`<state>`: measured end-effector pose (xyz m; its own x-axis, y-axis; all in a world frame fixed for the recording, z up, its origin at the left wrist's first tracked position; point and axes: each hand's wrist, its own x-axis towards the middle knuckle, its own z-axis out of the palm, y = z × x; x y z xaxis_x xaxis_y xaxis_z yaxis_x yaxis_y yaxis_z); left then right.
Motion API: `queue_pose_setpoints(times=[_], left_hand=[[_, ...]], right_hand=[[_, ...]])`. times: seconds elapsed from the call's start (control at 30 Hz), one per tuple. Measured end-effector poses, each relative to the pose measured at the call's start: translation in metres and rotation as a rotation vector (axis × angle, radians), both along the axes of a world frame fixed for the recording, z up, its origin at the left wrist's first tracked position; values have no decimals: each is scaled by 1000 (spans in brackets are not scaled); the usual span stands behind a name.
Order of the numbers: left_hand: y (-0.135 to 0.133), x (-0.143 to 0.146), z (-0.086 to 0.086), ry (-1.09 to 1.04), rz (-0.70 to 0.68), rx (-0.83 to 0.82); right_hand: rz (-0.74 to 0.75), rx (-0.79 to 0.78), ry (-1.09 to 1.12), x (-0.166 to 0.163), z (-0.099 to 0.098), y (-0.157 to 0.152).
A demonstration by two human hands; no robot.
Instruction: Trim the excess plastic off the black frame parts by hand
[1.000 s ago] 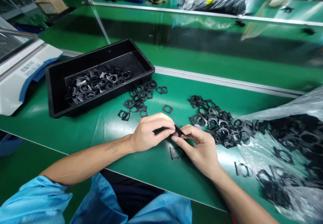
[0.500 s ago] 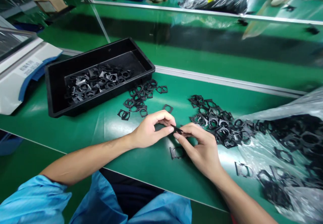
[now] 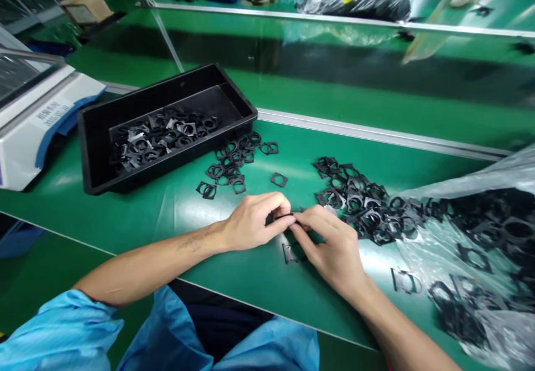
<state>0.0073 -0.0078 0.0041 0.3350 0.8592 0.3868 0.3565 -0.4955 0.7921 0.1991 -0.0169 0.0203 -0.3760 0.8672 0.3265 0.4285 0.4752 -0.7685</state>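
Note:
Between the fingertips of both hands is a thin black plastic frame, seen edge-on and mostly covered by fingers. My left hand pinches it from the left, thumb below and fingers curled over. From the right, my right hand grips it between thumb and forefinger. Under the hands a black frame with a round opening lies on the green tabletop, partly hidden by my right hand. Just beyond them lies a flat square ring. A heap of similar black frames spreads to the right.
A black tray holding many black frames stands at the left, with a loose cluster of rings beside it. A clear plastic bag spills frames at the right. At far left sits a white-and-blue machine. A metal rail runs behind.
My hands have drawn closer together around the black frame, which now shows as a thinner edge. My left hand's fingers curl more tightly. The view has shifted slightly.

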Motion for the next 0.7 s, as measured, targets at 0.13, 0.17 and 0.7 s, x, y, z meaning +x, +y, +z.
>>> queue_pose_setpoints(times=[0.13,0.17,0.7], left_hand=[[4,-3,0,-116,16,-19],[6,-4,1,-140,15,5],[8,-5,-2,-150,30,29]], right_hand=[[-35,-333,206,-1,3,5],[-34,-430,265,-1,4,7],[-58,-410,301,5,9,12]])
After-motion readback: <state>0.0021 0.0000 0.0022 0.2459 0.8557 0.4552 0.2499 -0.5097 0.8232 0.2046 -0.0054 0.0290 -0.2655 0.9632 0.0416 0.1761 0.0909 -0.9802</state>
